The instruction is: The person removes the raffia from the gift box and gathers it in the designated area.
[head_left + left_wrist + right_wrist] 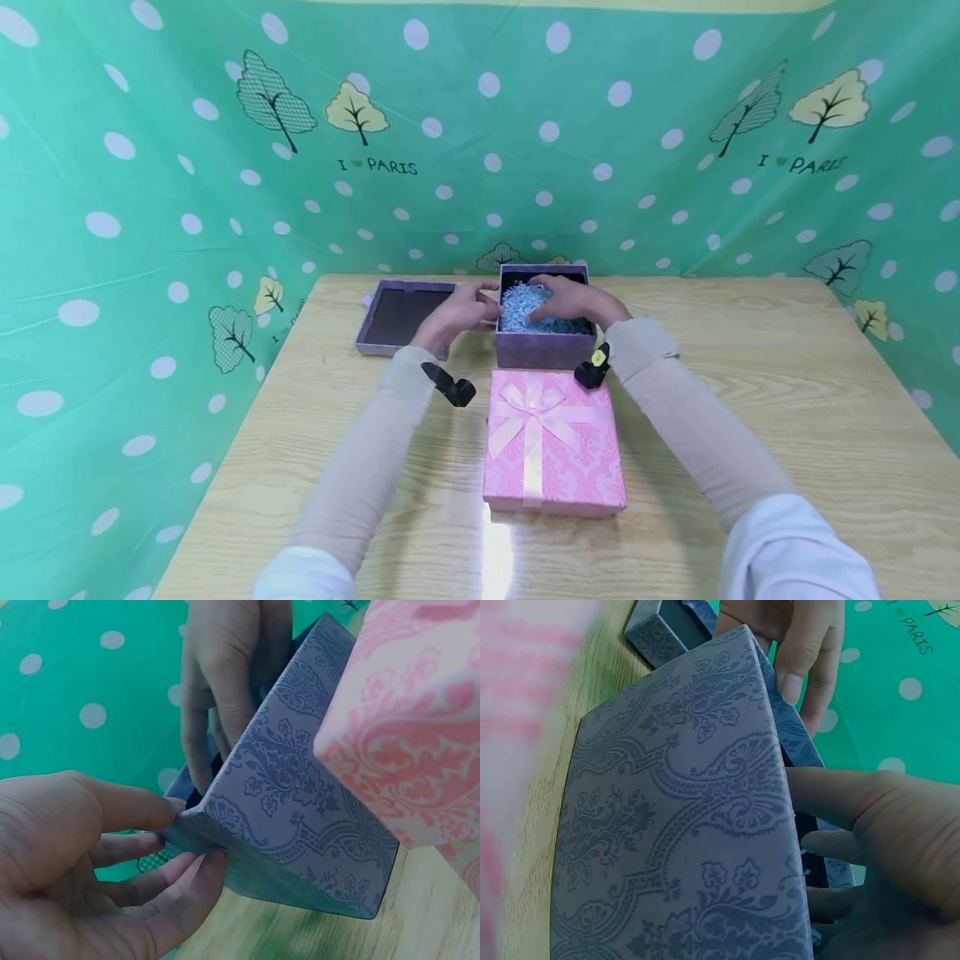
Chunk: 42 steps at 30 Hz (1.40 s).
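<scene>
A purple-grey patterned gift box point(542, 351) stands uncovered at the far middle of the table, with light blue shredded paper point(516, 310) inside. My left hand point(463, 310) holds the box's left wall, one digit at the rim and other fingertips against the outer side, as the left wrist view shows. From the right, my right hand point(573, 302) reaches into the box, its fingers spread and pointing down on the shredded paper. The front wall hides its fingertips in both wrist views. Whether anything lies under the paper cannot be seen.
To the left lies the box's lid point(408, 315), dark inside facing up. A pink gift box point(555, 479) with a ribbon bow sits in front of the purple box, between my forearms. A green dotted cloth point(450, 108) hangs behind the wooden table point(750, 400).
</scene>
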Each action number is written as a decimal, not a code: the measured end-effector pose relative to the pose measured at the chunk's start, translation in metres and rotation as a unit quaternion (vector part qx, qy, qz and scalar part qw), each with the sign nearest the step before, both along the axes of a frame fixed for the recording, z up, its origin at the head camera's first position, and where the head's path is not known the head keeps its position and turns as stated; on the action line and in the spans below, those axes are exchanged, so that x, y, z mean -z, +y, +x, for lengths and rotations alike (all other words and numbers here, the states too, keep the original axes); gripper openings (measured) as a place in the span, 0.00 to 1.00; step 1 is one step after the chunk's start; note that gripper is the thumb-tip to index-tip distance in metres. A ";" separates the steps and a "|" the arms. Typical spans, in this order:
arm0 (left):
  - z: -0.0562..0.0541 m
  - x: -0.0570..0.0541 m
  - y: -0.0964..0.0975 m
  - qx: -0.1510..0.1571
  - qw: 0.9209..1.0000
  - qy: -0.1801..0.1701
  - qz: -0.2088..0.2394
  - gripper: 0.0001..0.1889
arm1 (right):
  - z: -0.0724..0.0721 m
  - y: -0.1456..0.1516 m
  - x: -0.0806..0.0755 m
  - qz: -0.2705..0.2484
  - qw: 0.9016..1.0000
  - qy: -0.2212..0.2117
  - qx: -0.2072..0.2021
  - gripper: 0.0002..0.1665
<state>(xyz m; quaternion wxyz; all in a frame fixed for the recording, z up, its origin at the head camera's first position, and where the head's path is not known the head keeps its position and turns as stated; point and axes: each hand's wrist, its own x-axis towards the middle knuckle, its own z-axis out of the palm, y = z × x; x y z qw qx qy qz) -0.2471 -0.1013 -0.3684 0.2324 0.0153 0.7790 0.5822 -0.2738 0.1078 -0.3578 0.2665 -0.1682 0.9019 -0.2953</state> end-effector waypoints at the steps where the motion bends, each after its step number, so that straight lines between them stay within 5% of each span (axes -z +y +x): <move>1: 0.000 0.000 0.000 -0.001 1.000 -0.004 0.003 0.30 | 0.000 0.000 0.000 0.005 1.000 -0.006 -0.001 0.49; 8: 0.003 -0.003 0.000 0.000 0.999 -0.031 0.022 0.28 | 0.000 0.000 0.002 0.019 0.999 -0.046 -0.009 0.55; 17: 0.003 -0.005 0.001 -0.003 0.999 -0.030 0.014 0.28 | -0.003 0.001 0.003 0.069 0.991 -0.087 -0.076 0.50; 30: 0.003 -0.001 -0.002 -0.002 0.999 -0.031 0.015 0.27 | -0.003 -0.003 0.001 0.088 0.991 0.033 -0.095 0.40; 42: 0.005 -0.001 -0.005 -0.002 0.999 -0.027 0.022 0.26 | -0.002 -0.001 -0.026 0.075 0.992 0.057 -0.080 0.38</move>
